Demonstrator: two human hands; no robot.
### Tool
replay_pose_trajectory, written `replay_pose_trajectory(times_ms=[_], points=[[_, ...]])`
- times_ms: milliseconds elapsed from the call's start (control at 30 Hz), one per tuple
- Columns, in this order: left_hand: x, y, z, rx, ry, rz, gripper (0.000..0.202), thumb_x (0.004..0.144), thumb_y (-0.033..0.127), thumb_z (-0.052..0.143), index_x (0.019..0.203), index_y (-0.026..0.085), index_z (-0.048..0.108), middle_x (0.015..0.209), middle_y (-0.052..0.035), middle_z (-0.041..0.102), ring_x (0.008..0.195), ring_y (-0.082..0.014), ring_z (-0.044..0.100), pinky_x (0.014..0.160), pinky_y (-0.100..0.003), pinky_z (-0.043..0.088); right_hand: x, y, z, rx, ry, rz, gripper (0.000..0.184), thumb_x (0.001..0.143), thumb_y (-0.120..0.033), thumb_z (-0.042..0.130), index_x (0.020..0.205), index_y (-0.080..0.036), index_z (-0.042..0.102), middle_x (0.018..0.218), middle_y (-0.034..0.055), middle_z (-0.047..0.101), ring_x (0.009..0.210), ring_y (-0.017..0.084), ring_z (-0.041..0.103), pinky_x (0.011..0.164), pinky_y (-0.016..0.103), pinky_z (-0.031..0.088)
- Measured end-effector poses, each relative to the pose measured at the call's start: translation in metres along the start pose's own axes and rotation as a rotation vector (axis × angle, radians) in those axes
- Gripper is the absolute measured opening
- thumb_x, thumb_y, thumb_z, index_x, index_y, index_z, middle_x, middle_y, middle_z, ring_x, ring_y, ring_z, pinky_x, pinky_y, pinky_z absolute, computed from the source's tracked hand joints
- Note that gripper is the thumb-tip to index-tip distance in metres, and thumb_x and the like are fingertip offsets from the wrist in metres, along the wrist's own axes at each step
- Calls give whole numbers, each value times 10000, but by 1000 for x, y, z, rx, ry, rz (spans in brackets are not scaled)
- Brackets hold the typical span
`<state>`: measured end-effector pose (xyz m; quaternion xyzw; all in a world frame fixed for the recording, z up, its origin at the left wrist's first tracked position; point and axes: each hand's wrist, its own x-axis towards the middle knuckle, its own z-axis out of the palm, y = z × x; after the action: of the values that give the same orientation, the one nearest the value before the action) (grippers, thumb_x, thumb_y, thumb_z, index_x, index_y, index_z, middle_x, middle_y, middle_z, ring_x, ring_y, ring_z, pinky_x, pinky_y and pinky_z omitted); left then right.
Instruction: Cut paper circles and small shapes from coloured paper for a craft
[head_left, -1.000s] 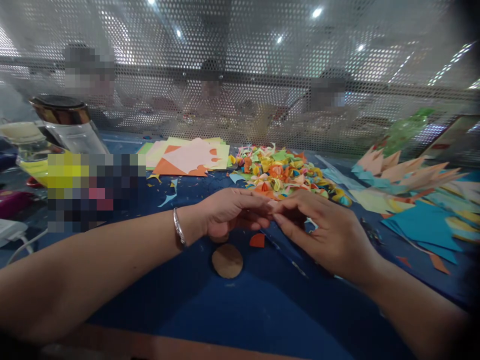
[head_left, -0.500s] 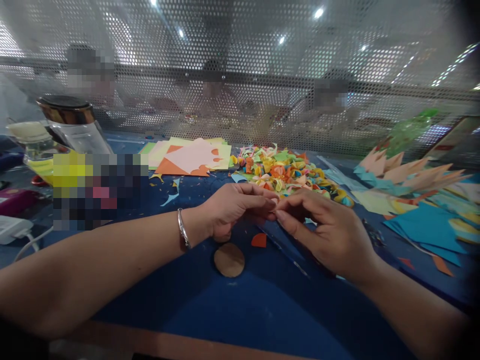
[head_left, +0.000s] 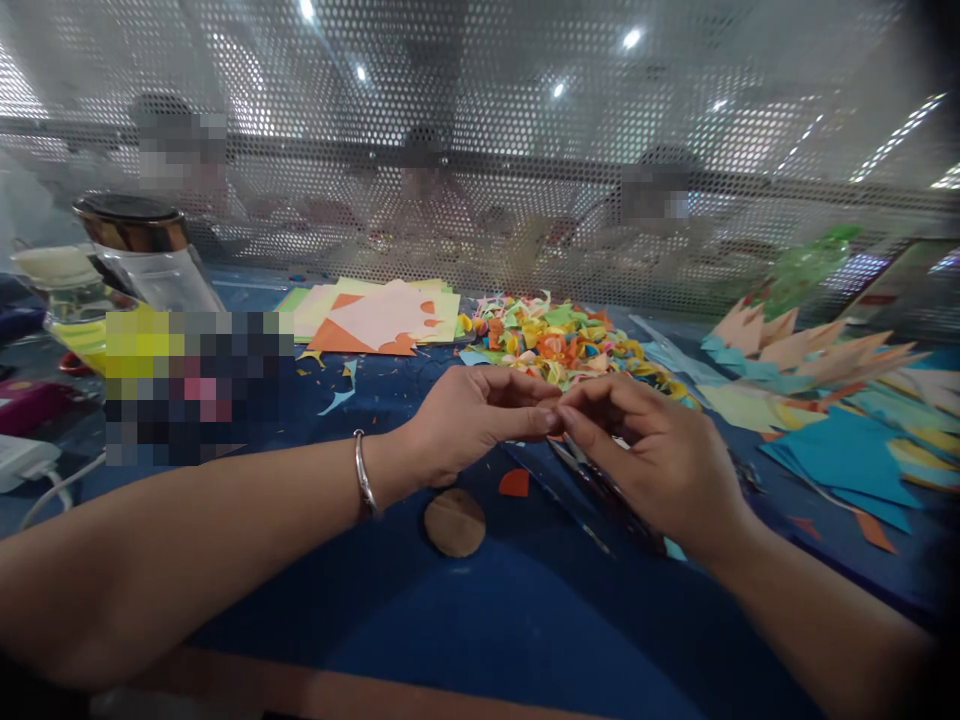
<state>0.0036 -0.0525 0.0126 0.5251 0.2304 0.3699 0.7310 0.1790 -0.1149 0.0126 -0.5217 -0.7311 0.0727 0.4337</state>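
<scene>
blue covers the surface (head_left: 495,620), and just above it the left hand (head_left: 465,420) and the right hand (head_left: 664,450) meet at their fingertips, a little right of the middle. the left fingers are bent inward, with the thumb laid along below the forefinger and their tips drawn close together. the right fingers curl the same way, thumb and forefinger nearly closed against the left tips. whatever lies between them is hidden, so it cannot be told whether either hand grips something. a silver bracelet (head_left: 364,475) circles the left wrist.

on the near side, a brown disc (head_left: 454,523) lies flat below the left hand, with an orange paper piece (head_left: 514,484) to its right. scissors (head_left: 571,458) lie partly under the right hand, and a slim blue tool (head_left: 596,538) rests beside them. beyond the fingertips spreads a heap of colourful folded paper (head_left: 555,335); stacked sheets (head_left: 367,315) lie to its left. at the right are blue sheets (head_left: 844,460) and, farther off, pointed peach folds (head_left: 814,350).
</scene>
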Motion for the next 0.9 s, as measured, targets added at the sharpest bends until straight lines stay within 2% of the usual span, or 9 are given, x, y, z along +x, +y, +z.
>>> replay_pose_trajectory(times_ms=[100,267,467,900], points=[[2,-5,-2,46,-19,91,318,584,177,882,852,116,723,781,-8,732,713,-88,678,790,-258,548,0,0,1,20,-4,21,89,906,-301,604,876,-219,620,688,-10,634,572,120,571,537,251,448],[0,-4,-3,216,-5,153,189,726,191,786,893,133,718,819,-25,745,759,-100,702,804,-251,560,1,-1,2,38,1,24,98,904,-303,607,877,-211,619,703,-2,626,583,125,570,531,251,461],[-3,-4,-3,311,32,164,162,756,214,761,902,153,730,866,-43,758,805,-123,718,818,-258,570,1,1,1,23,0,31,114,903,-320,620,876,-209,624,699,-1,616,576,124,559,536,256,470],[-5,-1,-1,311,18,160,123,772,167,730,895,150,725,801,-24,745,750,-104,712,764,-222,568,3,-1,0,62,4,56,159,895,-359,638,889,-201,630,673,-9,615,558,118,566,507,243,450]])
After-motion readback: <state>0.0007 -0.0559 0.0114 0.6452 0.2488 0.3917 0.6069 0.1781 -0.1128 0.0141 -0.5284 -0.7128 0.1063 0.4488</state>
